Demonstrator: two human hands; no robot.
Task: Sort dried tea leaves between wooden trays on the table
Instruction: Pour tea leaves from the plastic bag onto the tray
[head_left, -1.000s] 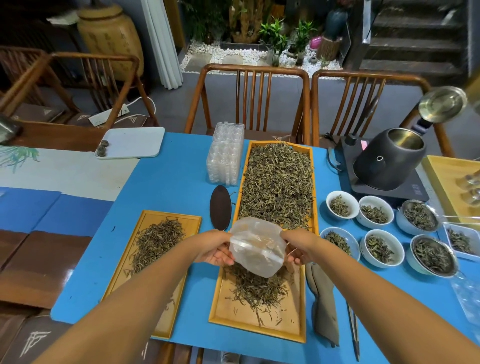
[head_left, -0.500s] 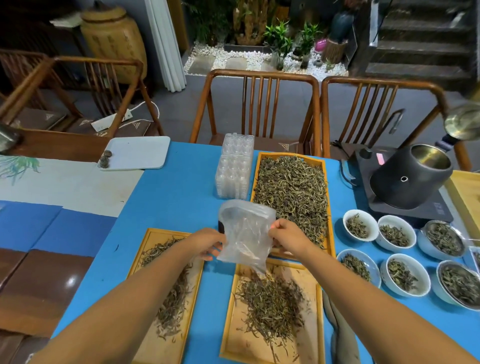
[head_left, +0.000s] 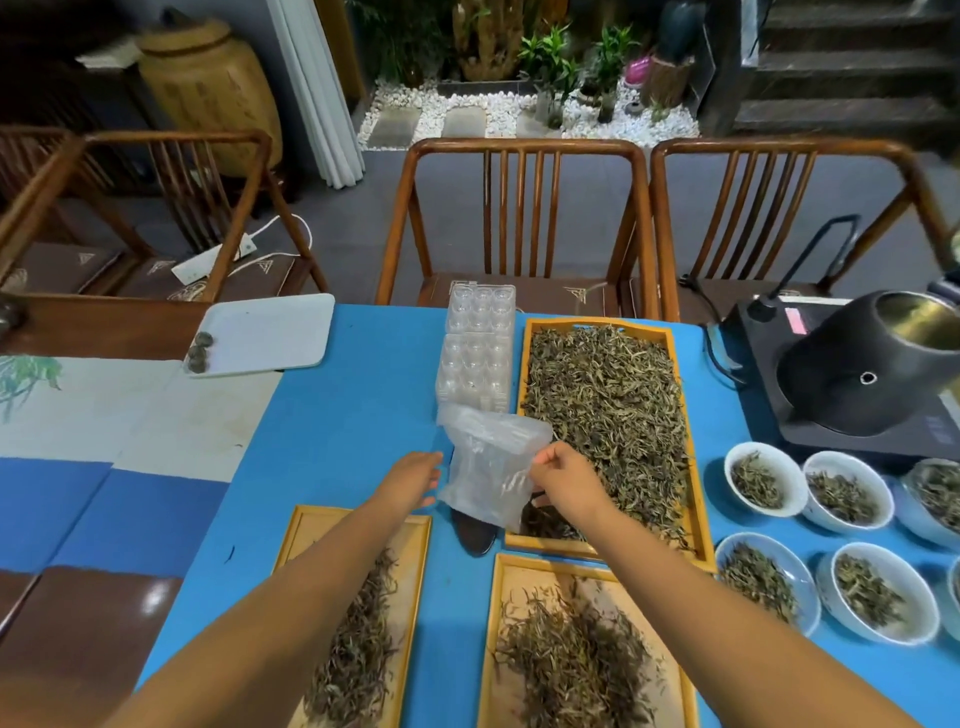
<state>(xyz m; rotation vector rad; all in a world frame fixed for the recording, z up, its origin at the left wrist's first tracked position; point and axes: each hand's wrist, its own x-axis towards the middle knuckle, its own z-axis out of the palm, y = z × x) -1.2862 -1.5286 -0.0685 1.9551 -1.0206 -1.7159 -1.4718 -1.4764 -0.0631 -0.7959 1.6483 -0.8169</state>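
Note:
Three wooden trays hold dried tea leaves on the blue table. The big far tray (head_left: 680, 395) is heaped full. A near middle tray (head_left: 498, 582) carries a loose pile, and a near left tray (head_left: 306, 525) has a thinner strip of leaves. My right hand (head_left: 563, 475) pinches the edge of a clear, empty-looking plastic bag (head_left: 485, 467), held up between the trays. My left hand (head_left: 415, 475) is beside the bag's left edge with fingers spread, apparently not gripping it.
A dark oval scoop (head_left: 475, 535) lies under the bag. Clear plastic blister trays (head_left: 475, 353) sit left of the big tray. Several white bowls (head_left: 763, 480) of leaves stand at right, a black kettle (head_left: 862, 374) behind them. A white tray (head_left: 270, 332) lies far left.
The bag has moved away from me, from over the near middle tray to above the scoop. My left hand has let go of its edge; the right still holds it.

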